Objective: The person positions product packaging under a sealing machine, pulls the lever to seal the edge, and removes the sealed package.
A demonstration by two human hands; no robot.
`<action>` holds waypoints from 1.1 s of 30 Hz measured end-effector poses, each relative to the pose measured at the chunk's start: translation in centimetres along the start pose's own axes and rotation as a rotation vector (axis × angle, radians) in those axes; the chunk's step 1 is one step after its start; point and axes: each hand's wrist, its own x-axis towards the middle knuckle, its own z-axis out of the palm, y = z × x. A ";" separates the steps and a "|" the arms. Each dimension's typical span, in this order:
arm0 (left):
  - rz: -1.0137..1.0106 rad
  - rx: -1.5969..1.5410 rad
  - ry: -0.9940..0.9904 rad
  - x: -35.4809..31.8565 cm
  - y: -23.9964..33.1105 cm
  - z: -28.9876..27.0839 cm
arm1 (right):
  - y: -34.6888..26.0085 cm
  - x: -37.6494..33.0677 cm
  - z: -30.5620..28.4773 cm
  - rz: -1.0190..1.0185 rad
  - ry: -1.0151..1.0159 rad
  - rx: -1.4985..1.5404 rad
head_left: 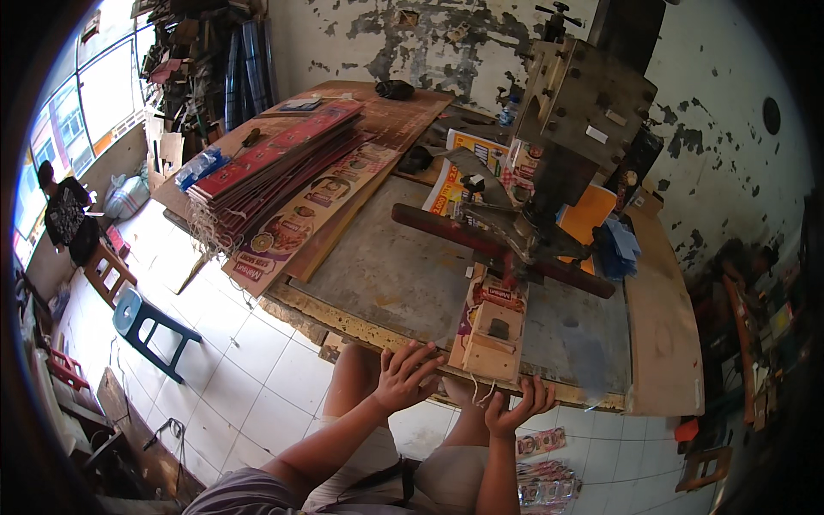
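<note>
My left hand (402, 375) rests with spread fingers on the near edge of the worn workbench (386, 275), just left of a printed cardboard blank (493, 330). My right hand (515, 408) is below the bench edge under that blank, fingers curled up toward its near end and some thin strings hanging there. The blank lies under a metal press machine (566, 154) with a dark red bar (481, 240). A tall stack of printed flat cardboard sheets (283, 176) lies on the bench to the left.
A blue plastic stool (142, 322) stands on the white tiled floor at left. Another person (64, 215) stands by the windows far left. Printed packs (545, 481) lie on the floor by my knee. A wooden board (661, 326) leans at the bench's right.
</note>
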 end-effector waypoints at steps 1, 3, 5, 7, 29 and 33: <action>0.000 -0.002 0.000 0.0 0.0 0.0 | 0.0 0.0 0.0 -0.001 0.002 0.001; 0.000 -0.004 0.004 0.0 0.0 0.1 | 0.0 0.0 0.1 -0.004 0.005 0.002; 0.004 -0.007 0.012 0.0 0.0 0.1 | 0.2 -0.1 0.1 -0.004 0.010 0.011; 0.000 -0.015 0.010 0.1 0.0 0.1 | 0.2 -0.2 0.2 -0.002 0.013 0.019; -0.015 -0.024 0.003 -0.1 0.1 0.2 | 0.2 -0.5 0.2 0.010 0.010 0.009; -0.016 -0.030 0.003 -0.1 0.1 0.1 | 0.1 -0.2 0.1 -0.003 0.029 0.026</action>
